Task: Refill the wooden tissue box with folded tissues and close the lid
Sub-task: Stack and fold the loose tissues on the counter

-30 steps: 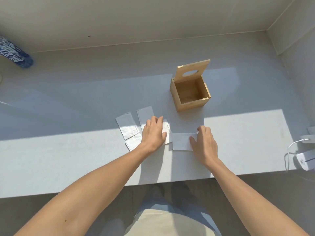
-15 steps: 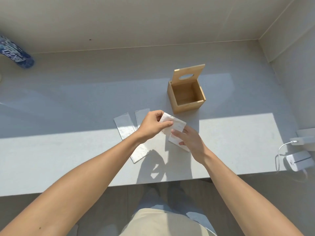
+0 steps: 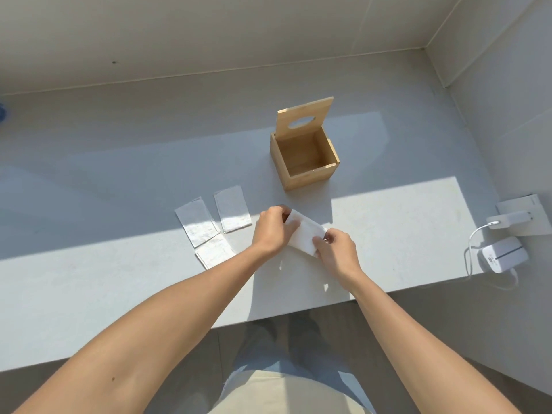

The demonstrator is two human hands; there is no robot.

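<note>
The wooden tissue box (image 3: 310,177) stands open on the white counter, its inside showing bare wood. Its lid (image 3: 303,118), with an oval hole, is tipped up at the back. Below the box, my left hand (image 3: 273,230) and my right hand (image 3: 336,249) together hold a folded white tissue (image 3: 304,234) just above the counter, one hand at each end. Three more folded tissues lie flat to the left: one (image 3: 198,225), another (image 3: 233,209) and a third (image 3: 215,253).
The white counter (image 3: 89,279) ends in a front edge near my body. At the right edge sit a white charger with a cable (image 3: 503,255) and a wall socket plate (image 3: 524,213). Walls close the back and right side.
Both hands lifted one folded tissue off the counter, where they lay flat a second ago, and now hold it between them. My head view has shifted a little.
</note>
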